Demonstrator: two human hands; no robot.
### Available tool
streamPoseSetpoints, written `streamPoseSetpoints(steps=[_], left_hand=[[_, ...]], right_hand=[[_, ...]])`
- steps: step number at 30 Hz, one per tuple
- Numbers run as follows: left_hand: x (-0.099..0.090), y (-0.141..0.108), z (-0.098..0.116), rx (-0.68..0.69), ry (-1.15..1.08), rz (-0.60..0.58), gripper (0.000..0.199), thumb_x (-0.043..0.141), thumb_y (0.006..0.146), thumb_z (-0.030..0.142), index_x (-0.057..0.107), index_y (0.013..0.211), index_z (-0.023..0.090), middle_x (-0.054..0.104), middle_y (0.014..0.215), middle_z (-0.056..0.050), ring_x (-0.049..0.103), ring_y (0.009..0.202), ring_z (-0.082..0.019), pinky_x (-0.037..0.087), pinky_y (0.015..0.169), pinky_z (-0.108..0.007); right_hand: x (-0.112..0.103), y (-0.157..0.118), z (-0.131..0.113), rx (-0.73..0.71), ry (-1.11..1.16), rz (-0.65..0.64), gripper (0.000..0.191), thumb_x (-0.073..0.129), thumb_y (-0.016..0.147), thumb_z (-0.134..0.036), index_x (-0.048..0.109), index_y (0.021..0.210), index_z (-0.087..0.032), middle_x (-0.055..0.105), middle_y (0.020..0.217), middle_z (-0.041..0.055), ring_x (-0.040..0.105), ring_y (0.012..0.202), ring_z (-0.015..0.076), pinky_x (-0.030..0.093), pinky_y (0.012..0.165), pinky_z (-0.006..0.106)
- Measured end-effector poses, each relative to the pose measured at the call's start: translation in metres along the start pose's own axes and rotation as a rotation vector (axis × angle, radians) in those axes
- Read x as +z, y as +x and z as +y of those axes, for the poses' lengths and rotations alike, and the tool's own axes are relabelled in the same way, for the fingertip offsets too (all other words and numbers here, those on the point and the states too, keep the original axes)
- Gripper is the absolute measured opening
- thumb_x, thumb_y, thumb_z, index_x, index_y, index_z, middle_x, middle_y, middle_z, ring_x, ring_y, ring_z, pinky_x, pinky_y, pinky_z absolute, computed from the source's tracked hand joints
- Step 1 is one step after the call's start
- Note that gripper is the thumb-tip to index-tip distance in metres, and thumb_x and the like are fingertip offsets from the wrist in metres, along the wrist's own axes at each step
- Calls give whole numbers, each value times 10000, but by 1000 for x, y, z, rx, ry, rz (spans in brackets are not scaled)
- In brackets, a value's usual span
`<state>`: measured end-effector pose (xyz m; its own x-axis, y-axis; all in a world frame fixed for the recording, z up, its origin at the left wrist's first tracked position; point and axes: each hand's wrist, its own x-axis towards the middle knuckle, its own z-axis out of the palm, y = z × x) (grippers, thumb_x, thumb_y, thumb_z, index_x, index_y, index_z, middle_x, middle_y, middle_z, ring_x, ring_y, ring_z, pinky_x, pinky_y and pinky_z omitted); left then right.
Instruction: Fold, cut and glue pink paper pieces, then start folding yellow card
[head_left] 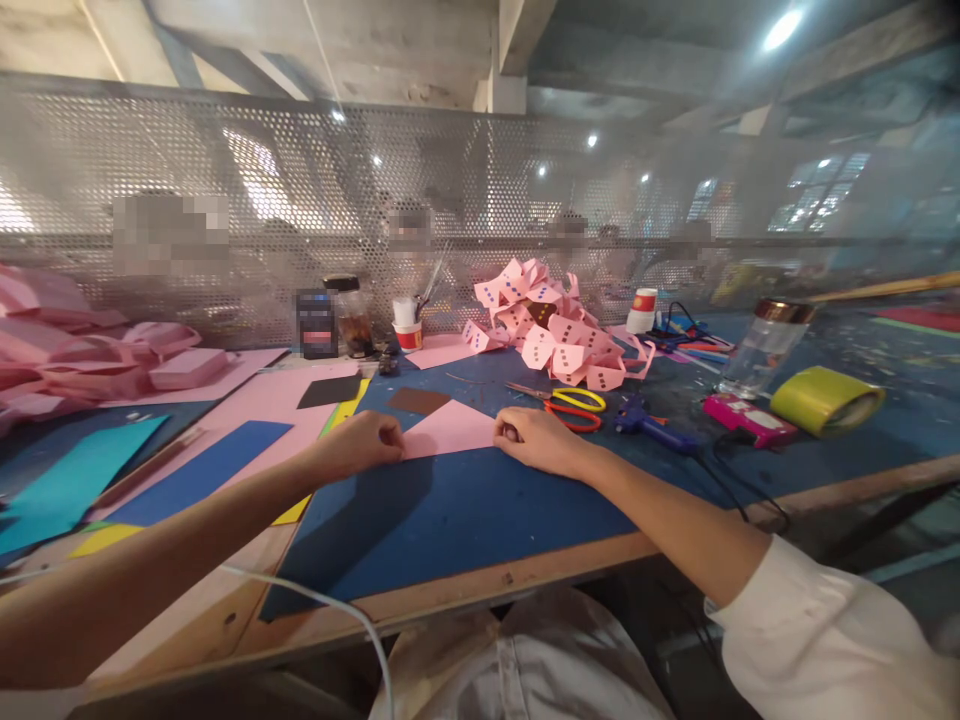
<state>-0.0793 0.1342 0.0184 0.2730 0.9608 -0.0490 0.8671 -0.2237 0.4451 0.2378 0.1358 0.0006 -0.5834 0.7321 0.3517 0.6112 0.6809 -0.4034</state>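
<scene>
blue mat (480,510), both hands (361,443) (536,438) pinching pink paper (452,429)

We had the pink sheet (452,430) by its 2 ends, L hand (367,442) & R hand (534,440), over the blue mat (480,510). Matte, plain, approx. triangular as we saw it: peak pointing away, near edge abt. straight. Brown pc. (420,401) lay just past its L slope, scissors (571,403) off R.
</scene>
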Motion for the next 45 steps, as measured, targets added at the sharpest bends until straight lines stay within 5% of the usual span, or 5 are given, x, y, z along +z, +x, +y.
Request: streamPoseSetpoints(steps=[27,32,38,45], left_hand=[[-23,-36,-39,-44,-41,78,184,603,663,372,694,697,215,722,707,-4,653,699,-197,459,636,-258],[-12,-34,-7,33,-5,187,237,574,771,409,692,832,213,722,812,-28,648,764,-209,465,687,-290],[20,-20,48,283,3,160,189,583,825,349,709,912,237,704,949,-38,636,892,-207,470,797,-304],[32,-8,52,333,28,210,207,539,886,327,704,864,205,671,887,-47,599,755,-167,466,720,-282]], right_hand=[[0,0,-2,8,6,-10,32,604,869,-176,629,852,-187,629,790,-10,552,705,112,352,646,222],[0,0,-1,11,13,-14,29,609,870,-177,635,859,-185,635,794,-4,558,704,116,361,645,225],[-2,-1,-2,-2,-8,-9,31,619,890,-201,641,879,-183,638,820,6,570,722,122,377,656,231],[-2,-2,-6,-54,-23,33,81,639,917,-269,644,929,-189,620,932,21,591,807,130,422,750,246]])
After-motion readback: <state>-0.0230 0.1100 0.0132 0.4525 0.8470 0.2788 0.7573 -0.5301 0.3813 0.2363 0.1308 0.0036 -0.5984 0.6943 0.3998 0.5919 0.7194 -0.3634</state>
